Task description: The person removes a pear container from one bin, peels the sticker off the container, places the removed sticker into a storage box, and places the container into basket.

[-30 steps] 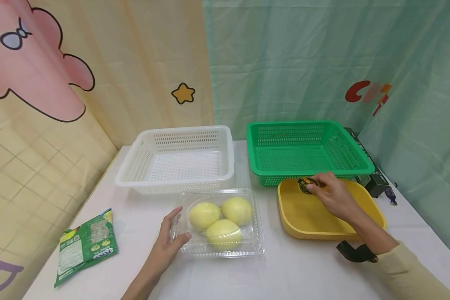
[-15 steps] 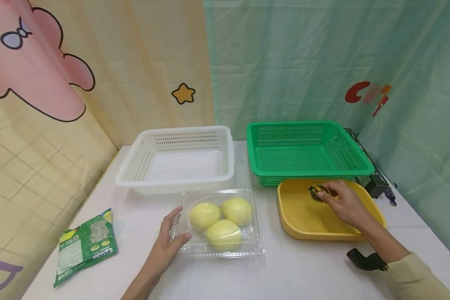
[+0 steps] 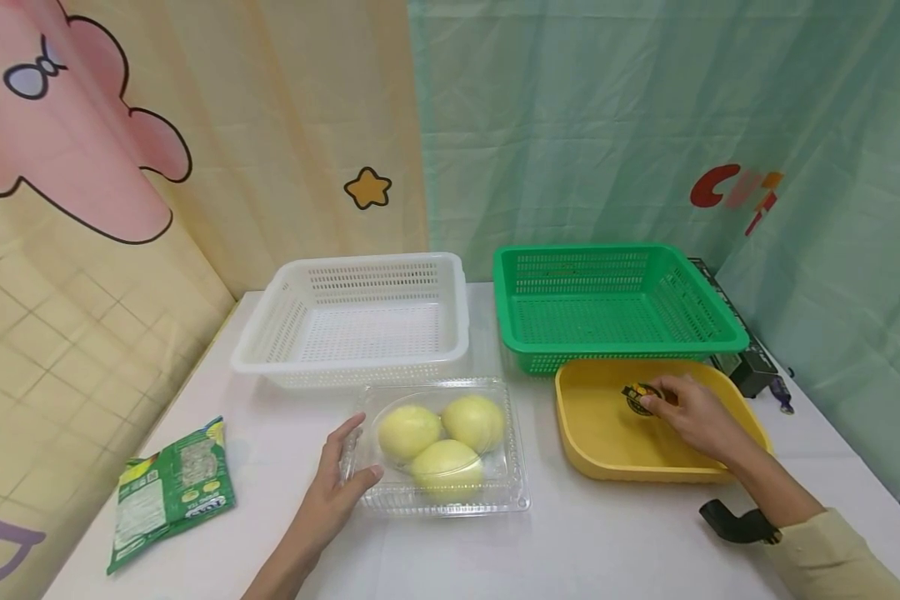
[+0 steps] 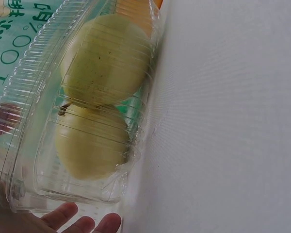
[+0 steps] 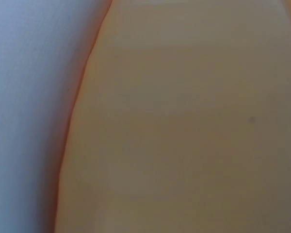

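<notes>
A clear plastic clamshell box point(image 3: 510, 479) with three pale yellow-green round fruits point(image 3: 447, 468) stands mid-table, lid down. My left hand point(image 3: 333, 487) holds its left side, thumb over the front corner and index finger along the edge. In the left wrist view the fingertips point(image 4: 106, 223) reach past the box's end. My right hand point(image 3: 693, 417) pinches a small round black-and-yellow label point(image 3: 640, 398) between thumb and fingers, over the yellow tray point(image 3: 600, 446). The right wrist view shows a plain yellow surface, with neither hand nor label in it.
A white perforated basket point(image 3: 348, 367) stands at the back left, a green one point(image 3: 622, 343) at the back right, behind the yellow tray. A green snack packet point(image 3: 172, 492) lies at the left. A small black box point(image 3: 753, 371) sits beyond the tray's right end.
My right hand has moved right and slightly toward me with the label, from the tray's back edge to over its middle. The left hand and clamshell box have stayed put.
</notes>
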`<state>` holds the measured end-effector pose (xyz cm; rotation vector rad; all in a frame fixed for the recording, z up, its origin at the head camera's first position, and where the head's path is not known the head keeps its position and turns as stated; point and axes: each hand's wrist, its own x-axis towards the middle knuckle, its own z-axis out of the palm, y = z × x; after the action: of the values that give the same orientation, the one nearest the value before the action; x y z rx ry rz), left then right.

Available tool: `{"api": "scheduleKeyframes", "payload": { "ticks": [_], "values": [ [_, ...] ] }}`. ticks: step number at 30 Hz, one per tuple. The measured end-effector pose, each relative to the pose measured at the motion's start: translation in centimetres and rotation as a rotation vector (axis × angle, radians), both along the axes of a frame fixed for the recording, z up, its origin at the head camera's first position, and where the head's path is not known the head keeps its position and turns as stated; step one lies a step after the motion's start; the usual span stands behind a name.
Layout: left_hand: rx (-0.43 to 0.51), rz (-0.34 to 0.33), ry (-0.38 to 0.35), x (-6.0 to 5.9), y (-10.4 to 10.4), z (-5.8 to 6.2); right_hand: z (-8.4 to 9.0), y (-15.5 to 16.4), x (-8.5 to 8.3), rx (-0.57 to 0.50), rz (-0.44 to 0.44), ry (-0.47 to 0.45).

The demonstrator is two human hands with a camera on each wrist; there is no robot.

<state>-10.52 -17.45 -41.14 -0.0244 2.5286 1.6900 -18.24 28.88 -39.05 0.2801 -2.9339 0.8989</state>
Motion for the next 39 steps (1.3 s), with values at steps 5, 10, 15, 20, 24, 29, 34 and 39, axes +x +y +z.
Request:
{"api": "scheduleKeyframes", "payload": {
  "ticks": [5, 10, 15, 20, 24, 29, 34, 39],
  "values": [
    [-0.015, 0.009, 0.004, 0.1, 0.0, -0.1, -0.4, 0.3, -0.2, -0.017, 0.036, -0.012],
    [-0.019, 0.012, 0.001, 0.1, 0.0, -0.1, -0.8, 0.5, -0.5, -0.014, 0.08, -0.015],
    [-0.011, 0.012, -0.002, 0.1, 0.0, -0.1, -1.1, 0.5, -0.7, 0.033, 0.117, -0.023],
    [-0.016, 0.01, 0.0, 0.1, 0.0, -0.1, -1.2, 0.5, -0.6, 0.062, 0.144, -0.049],
    [-0.013, 0.008, 0.004, 0.0, 0.0, -0.1, -1.2, 0.5, -0.6, 0.081, 0.165, -0.067],
    [-0.012, 0.006, 0.002, 0.0, -0.1, -0.1, -1.2, 0.4, -0.6, 0.088, 0.185, -0.082],
    [-0.002, 0.003, -0.001, 0.0, -0.1, -0.2, -1.3, 0.3, -0.5, 0.102, 0.197, -0.076],
    [0.0, 0.001, 0.0, 0.0, -0.1, -0.1, -1.4, 0.3, -0.5, 0.129, 0.211, -0.061]
  ]
}}
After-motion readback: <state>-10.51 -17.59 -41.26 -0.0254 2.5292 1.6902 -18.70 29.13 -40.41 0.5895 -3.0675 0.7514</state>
